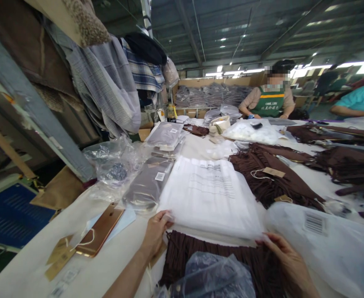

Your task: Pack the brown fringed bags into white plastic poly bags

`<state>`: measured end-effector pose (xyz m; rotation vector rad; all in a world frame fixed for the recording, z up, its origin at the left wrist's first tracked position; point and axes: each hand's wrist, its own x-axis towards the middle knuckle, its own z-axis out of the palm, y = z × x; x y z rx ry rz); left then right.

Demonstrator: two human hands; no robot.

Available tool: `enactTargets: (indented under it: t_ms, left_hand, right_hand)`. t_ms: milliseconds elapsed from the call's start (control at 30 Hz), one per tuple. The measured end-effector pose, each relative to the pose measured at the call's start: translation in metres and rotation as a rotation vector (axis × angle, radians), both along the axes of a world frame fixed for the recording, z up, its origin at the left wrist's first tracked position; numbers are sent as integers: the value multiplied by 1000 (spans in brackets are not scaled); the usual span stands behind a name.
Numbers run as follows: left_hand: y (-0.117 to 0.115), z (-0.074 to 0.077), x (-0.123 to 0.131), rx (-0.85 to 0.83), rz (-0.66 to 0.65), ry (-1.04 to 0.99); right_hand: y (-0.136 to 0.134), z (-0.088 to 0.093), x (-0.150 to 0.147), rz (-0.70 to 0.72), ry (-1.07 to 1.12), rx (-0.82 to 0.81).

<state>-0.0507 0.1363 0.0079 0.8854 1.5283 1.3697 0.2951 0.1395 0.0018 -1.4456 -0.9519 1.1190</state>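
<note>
A stack of white printed plastic bags (213, 194) lies flat in front of me. My left hand (157, 231) pinches its near left corner, thumb and fingers pressed together. At the near right corner my right hand (284, 252) has its thumb and forefinger closed on the plastic edge. Just below the stack, between my hands, is a dark brown fringed piece (182, 252). A crumpled clear plastic bag (219, 273) covers part of it. The near end of the fringed piece runs out of view.
A phone (103, 229) and cardboard tags (58, 256) lie to the left. Bagged grey items (149, 184) sit beyond them. Brown fringed pieces (269, 169) and a filled plastic bag (334, 240) are on the right. A metal post (42, 99) stands left; a co-worker (270, 101) is across the table.
</note>
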Motion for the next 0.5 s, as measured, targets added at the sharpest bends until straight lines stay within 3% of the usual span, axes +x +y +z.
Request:
enactTargets:
  t_ms: [233,367,500]
  left_hand:
    - [-25,5,9,-82,-73,297]
    - [-36,7,13,-148,-62,358]
    - [-51,1,13,-237,-38,270]
  right_hand:
    - [-30,-2,3,10,-604,-103]
    - [-46,-5,4,-2,-646,-157]
    - [-63,-11,6,-69,-576,-204]
